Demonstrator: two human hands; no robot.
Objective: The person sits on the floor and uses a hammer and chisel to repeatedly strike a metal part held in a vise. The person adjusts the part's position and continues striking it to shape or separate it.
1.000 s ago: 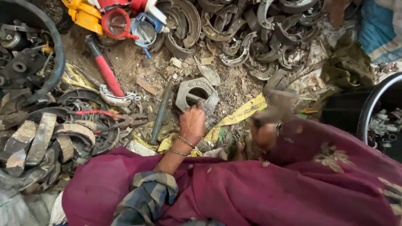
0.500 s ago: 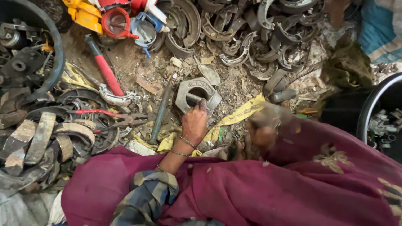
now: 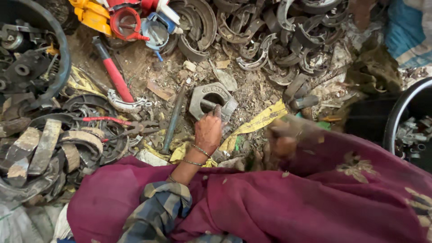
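My left hand reaches out from a checked sleeve and rests on a grey hexagonal metal block on the dirty ground. Its fingertips pinch a short metal pin that lies across the block's round hole. My right hand is to the right, just above the maroon cloth over my lap. It is blurred by motion, and what it holds, if anything, cannot be made out.
Worn brake shoes are piled at the back, and brake linings at the left. A red-handled tool, a metal rod and a yellow strip lie near the block. Black tubs stand at left and right.
My left hand stays on the block with the pin. My right hand keeps moving in a blur and has shifted slightly left and down.
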